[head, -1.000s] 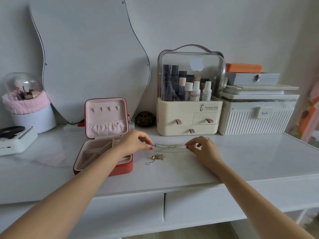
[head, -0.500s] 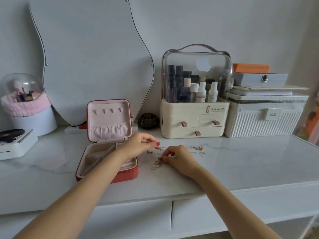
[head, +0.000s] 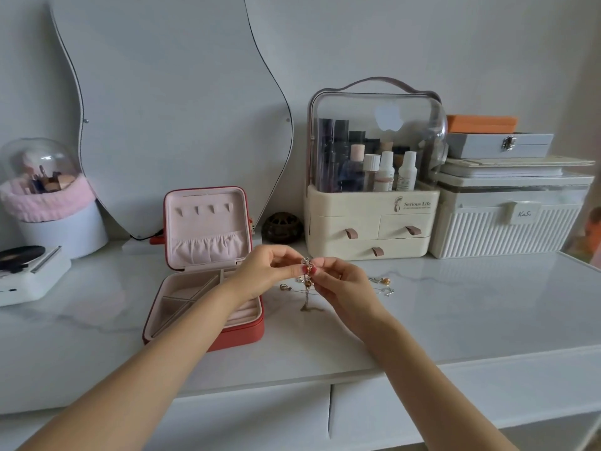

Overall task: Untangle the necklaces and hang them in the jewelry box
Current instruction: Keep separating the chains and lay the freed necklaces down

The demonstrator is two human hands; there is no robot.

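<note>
Lifted off the table [head: 455, 320], necklaces [head: 307, 281] dangle beside jewelry box [head: 208, 275].

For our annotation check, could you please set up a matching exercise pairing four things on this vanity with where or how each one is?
Things:
1. jewelry box
2. gold necklace
3. pearl pendant
4. orange box

Places or states:
A. top of the stack at far right
B. lying on the tabletop, right of the hands
C. open, lid upright, left of the hands
D. pinched between both hands, tail hanging down to the tabletop

Pairs: 1-C, 2-D, 3-B, 4-A
</note>
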